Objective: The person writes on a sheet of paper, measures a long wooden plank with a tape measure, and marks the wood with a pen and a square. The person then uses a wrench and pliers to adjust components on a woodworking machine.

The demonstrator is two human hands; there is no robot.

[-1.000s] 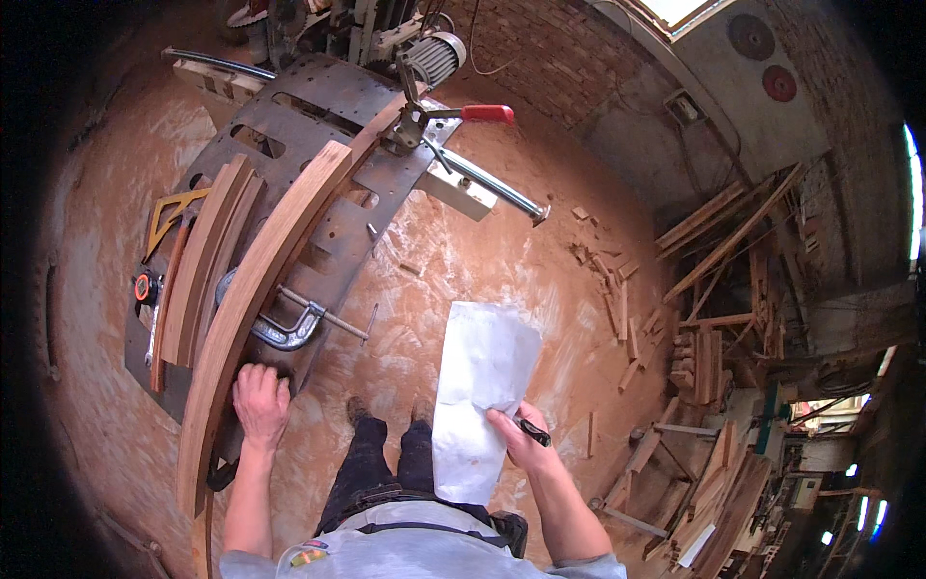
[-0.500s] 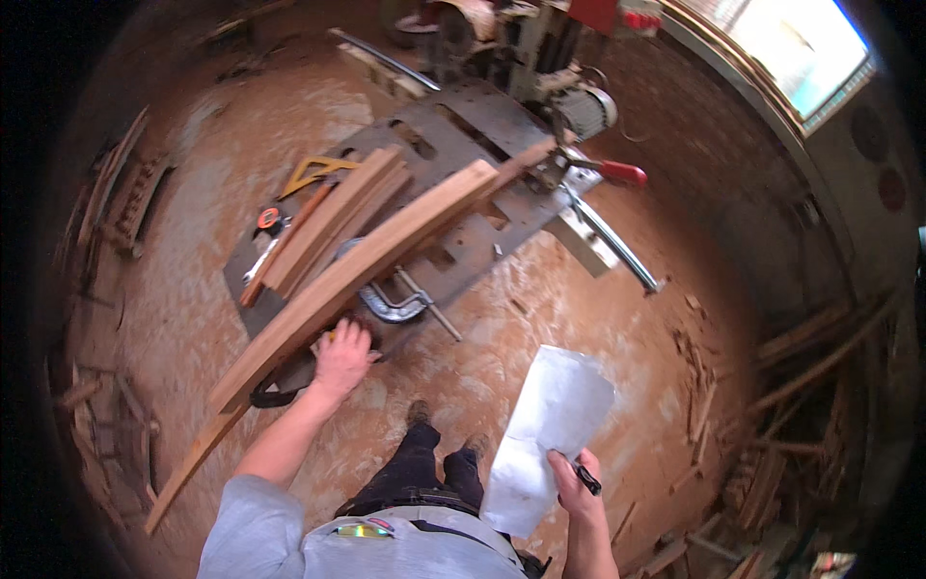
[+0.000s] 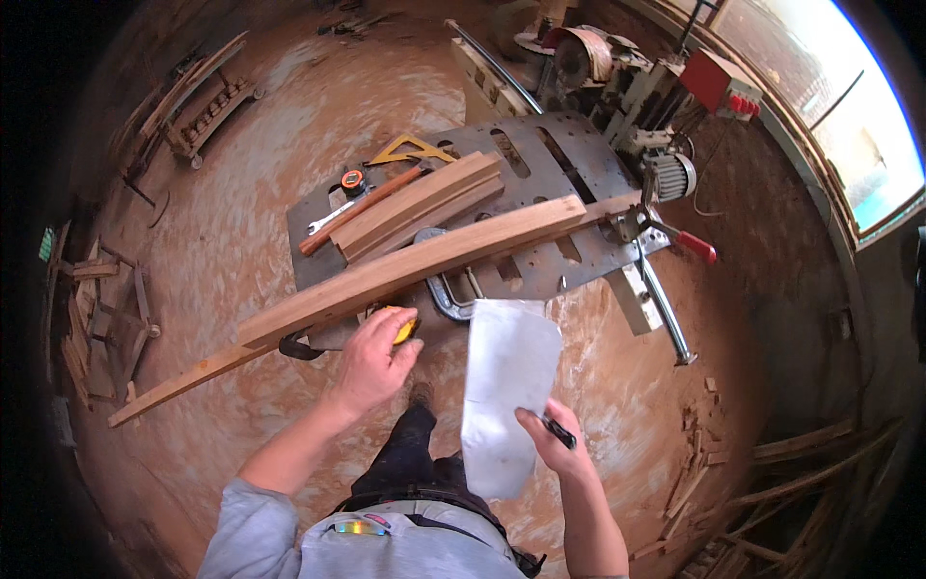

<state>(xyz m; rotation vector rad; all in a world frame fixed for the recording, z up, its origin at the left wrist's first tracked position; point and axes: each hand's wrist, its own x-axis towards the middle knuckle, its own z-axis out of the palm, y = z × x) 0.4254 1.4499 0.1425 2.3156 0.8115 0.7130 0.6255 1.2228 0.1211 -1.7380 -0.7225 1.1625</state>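
My left hand (image 3: 378, 355) is closed round a yellow tape measure (image 3: 406, 330), just off the near edge of the metal table. In my right hand (image 3: 557, 439) are a creased white sheet of paper (image 3: 506, 386) and a black marker (image 3: 559, 432). Past my left hand, a long wooden beam (image 3: 415, 268) lies slantwise over the table, on a longer, thinner length of wood (image 3: 183, 383) that juts out to the left. A grey C-clamp (image 3: 446, 297) sits at the beam's near side, partly hidden by the paper.
On the slotted metal table (image 3: 588, 259) lie shorter wooden pieces (image 3: 424, 207), a hammer (image 3: 362, 209), a wrench (image 3: 331, 217), an orange-black tape measure (image 3: 353, 180) and a yellow square (image 3: 410, 150). A red-handled clamp (image 3: 690, 243) and a machine motor (image 3: 670, 178) stand right. Scrap wood (image 3: 791, 473) lies lower right.
My left hand has come up and away from the table edge, bringing the yellow tape measure. The paper in my right hand has moved left and nearer the table. My view has shifted too.
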